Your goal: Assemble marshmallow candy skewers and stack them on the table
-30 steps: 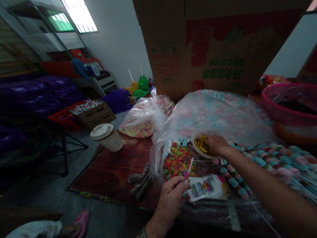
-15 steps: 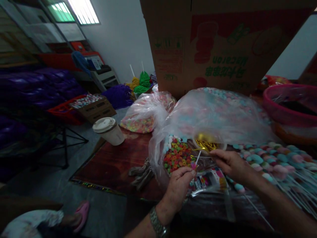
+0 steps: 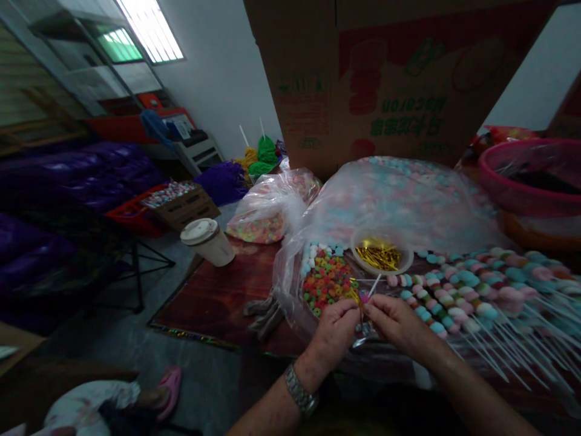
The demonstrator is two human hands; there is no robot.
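Note:
My left hand (image 3: pixel 333 333), with a watch at its wrist, is closed on a small clear-wrapped thing with a pink part (image 3: pixel 364 298) and a white stick (image 3: pixel 374 284) pointing up. The fingers of my right hand (image 3: pixel 394 318) pinch at the same spot, with a gold twist tie (image 3: pixel 356 293) between the two hands. My fingertips partly hide the wrapped thing and the tie. Just beyond stands a clear round bowl (image 3: pixel 411 261) of gold twist ties (image 3: pixel 379 255). Colourful candy rings (image 3: pixel 324 281) lie left of it, in an open plastic bag's mouth.
Marshmallow skewers (image 3: pixel 472 293) lie at the right, sticks toward me. Large marshmallow bag (image 3: pixel 399 188) and cardboard box (image 3: pixel 313 121) stand behind; pink basin (image 3: pixel 494 175) at right. A lidded cup (image 3: pixel 211 245) and grey gloves (image 3: pixel 265 315) are left. A person's pink shoe (image 3: pixel 171 390) shows below.
My right hand has come back from the bowl to my left hand, bringing a gold twist tie to the wrapped thing. The view has shifted slightly.

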